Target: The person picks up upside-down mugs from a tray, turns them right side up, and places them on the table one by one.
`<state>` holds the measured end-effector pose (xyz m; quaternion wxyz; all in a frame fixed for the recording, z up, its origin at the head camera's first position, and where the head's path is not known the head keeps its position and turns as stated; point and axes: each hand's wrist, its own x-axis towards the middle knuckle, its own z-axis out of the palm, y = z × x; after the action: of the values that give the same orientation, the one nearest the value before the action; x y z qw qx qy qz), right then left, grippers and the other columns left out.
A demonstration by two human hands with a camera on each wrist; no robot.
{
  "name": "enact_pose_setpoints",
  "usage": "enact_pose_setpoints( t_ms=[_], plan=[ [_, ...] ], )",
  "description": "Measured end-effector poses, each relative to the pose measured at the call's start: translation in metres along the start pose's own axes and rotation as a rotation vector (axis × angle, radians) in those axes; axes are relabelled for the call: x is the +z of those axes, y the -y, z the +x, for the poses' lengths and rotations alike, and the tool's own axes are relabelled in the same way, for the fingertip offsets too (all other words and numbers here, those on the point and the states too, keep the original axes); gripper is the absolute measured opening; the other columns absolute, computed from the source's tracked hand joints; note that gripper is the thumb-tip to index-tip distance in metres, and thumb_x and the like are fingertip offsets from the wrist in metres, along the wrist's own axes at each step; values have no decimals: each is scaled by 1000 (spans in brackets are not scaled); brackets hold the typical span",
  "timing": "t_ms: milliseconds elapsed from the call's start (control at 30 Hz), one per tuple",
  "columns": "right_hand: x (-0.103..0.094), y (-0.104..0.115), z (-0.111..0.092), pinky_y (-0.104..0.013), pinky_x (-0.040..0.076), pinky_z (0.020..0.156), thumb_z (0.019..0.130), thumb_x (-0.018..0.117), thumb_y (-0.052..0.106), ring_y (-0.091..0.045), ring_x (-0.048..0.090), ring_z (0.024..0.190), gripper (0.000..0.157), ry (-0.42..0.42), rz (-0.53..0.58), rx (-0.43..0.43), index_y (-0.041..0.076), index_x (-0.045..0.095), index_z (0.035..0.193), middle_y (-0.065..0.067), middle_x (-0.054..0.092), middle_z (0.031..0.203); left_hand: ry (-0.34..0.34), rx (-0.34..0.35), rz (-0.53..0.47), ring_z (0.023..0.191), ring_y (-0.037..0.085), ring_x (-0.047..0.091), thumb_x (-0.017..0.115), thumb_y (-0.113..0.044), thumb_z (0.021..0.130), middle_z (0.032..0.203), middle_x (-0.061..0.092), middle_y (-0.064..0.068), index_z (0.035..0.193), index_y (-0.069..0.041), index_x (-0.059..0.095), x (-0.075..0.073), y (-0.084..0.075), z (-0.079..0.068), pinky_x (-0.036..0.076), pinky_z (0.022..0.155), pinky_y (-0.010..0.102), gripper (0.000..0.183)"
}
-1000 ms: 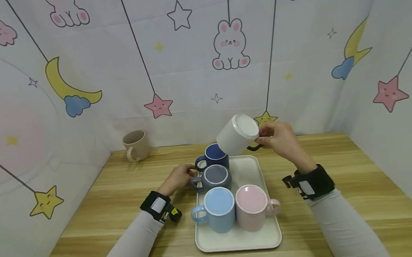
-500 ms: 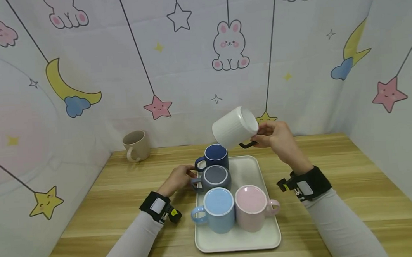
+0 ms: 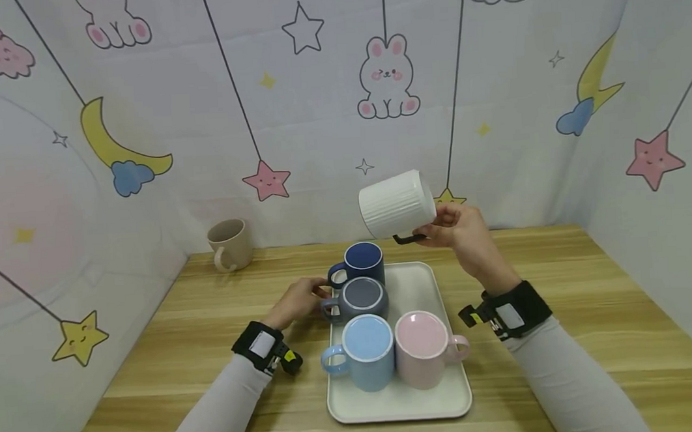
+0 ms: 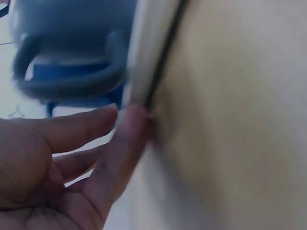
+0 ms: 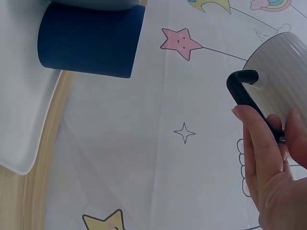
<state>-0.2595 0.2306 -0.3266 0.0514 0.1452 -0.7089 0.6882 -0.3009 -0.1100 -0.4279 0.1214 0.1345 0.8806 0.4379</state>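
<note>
My right hand (image 3: 470, 235) holds a white ribbed mug (image 3: 395, 205) by its black handle (image 5: 242, 88), above the back of the tray. The mug lies nearly on its side, mouth to the left and base to the right. My left hand (image 3: 297, 301) pinches the left rim of the cream tray (image 3: 399, 405), beside the grey mug's handle; the left wrist view shows fingertips (image 4: 134, 120) at the rim. On the tray stand a dark blue mug (image 3: 364, 259), a grey mug (image 3: 363, 296), a light blue mug (image 3: 369, 355) and a pink mug (image 3: 422, 349).
A beige mug (image 3: 230, 245) stands upright at the back left of the wooden table (image 3: 200, 354). Behind the table hangs a white cloth (image 3: 318, 126) printed with stars, moons and rabbits. Another white wall (image 3: 664, 238) borders the right side.
My right hand has turned the white mug from base toward the viewer to nearly sideways, raising it slightly. The left hand and the mugs on the tray stay in place.
</note>
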Motion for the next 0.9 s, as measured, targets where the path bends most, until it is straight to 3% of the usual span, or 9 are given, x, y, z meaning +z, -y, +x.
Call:
enact_pose_setpoints(
  t_ms=[133,300,400,567,767,900],
  plan=[
    [4,-2,0,-38,62,86,98,66,-6,-16,74,96,31,-5,12,-7,-10,60,128,-3,73,104,-48,26,-57,96,29,71,61,0,102,116,67,23,143,7,56,-23,-14,-4,63,84,36,41],
    [6,-2,0,-37,62,86,99,66,-5,-16,74,96,31,-23,12,-18,-8,60,129,-2,73,106,-129,165,-172,102,39,70,57,-1,105,120,61,29,143,7,55,-42,-48,-7,63,86,38,40],
    [6,-3,0,-38,62,87,99,66,-4,-17,74,98,33,-25,21,-19,-8,59,131,-3,73,108,-116,216,-226,104,39,69,59,-4,105,119,62,25,143,4,57,-38,-66,-6,62,89,41,39],
    [5,-3,-1,-38,62,88,100,65,-4,-17,73,100,36,-31,26,-17,-8,57,135,-5,72,112,16,234,-313,112,36,68,59,-12,106,127,61,22,145,-1,58,-20,-92,-1,58,98,50,40],
    [11,-2,-3,-40,61,90,101,63,-4,-21,72,104,36,-7,65,-26,-6,56,136,-9,71,115,95,257,-333,120,34,67,61,-22,107,140,61,19,146,-2,57,-7,-112,6,59,98,43,44],
    [15,-1,-4,-40,61,90,100,63,-6,-21,72,102,30,6,106,-35,-5,59,129,-7,72,111,142,281,-346,123,32,65,64,-22,105,140,62,16,144,-2,58,-2,-121,9,58,99,40,44]
  ],
)
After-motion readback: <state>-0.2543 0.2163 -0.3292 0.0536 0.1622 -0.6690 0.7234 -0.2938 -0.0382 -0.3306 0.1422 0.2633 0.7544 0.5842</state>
